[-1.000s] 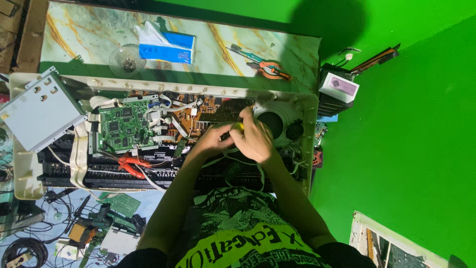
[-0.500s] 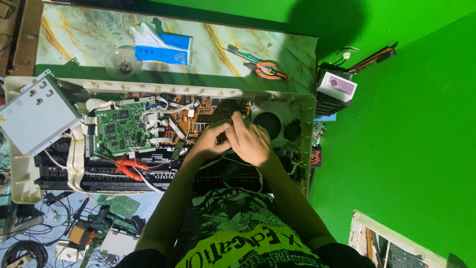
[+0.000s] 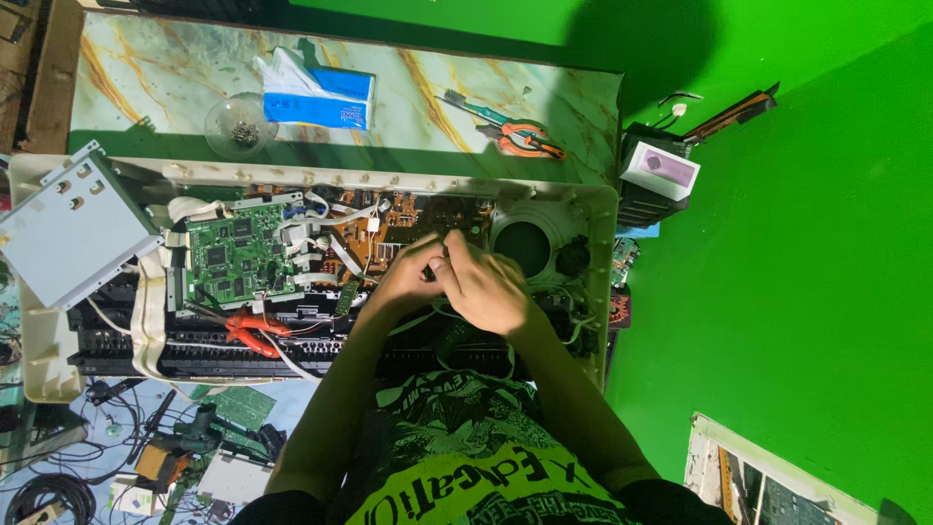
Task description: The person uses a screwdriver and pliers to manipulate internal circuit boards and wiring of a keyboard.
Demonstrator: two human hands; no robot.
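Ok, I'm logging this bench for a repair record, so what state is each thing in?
Keyboard casing: opened, insides exposed.
Green circuit board: uncovered, ribbon cables attached.
Left hand: over the brown board.
Right hand: touching the left, fingers curled.
Orange pliers: lying on the keys.
Glass bowl: upright, holding small parts.

From my feed I see 2 bare forearms running up to the left hand (image 3: 413, 277) and right hand (image 3: 486, 292), both without gloves or rings, above a black T-shirt (image 3: 466, 457) with short sleeves, printed in green patterns and yellow-green lettering.
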